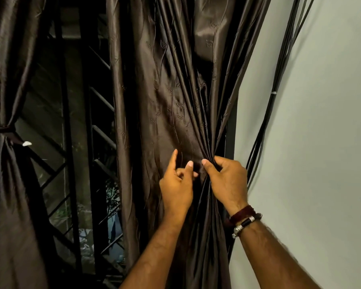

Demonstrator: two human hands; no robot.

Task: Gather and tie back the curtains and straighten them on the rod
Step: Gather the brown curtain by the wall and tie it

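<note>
Brown satin-ish fabric, that's the right curtain (165, 90), and it hangs straight down in front of the person, so its long axis is vertical, with the folds all pinching in toward one spot low on its right edge. That spot is where the right hand (225, 180) sits: its fingers (221, 161) are curled round a bunched handful of pleats, thumb pressing in from the left side. So the gathered part is already inside that grip, next to the pale wall (321, 142) and the bundle of black cables (267, 122) running down it.

The left hand (176, 188) is just beside it, on the window side. It holds nothing as far as I can see: index finger stretched up against the cloth, thumb out, the other fingers loosely curled. The loose, ungathered stretch of curtain lies to the left of and above that hand, so I'd guess the left hand is the nearer one for sweeping more fabric rightward into the bunch.

For comparison, the left curtain (6, 101) over at the far side of the window already looks tied: there's a tieback band (0, 129) cinched round its middle. The window grille (100, 132) shows dark between the two.

I can't see any tieback for the right curtain, and the rod is out of view.
</note>
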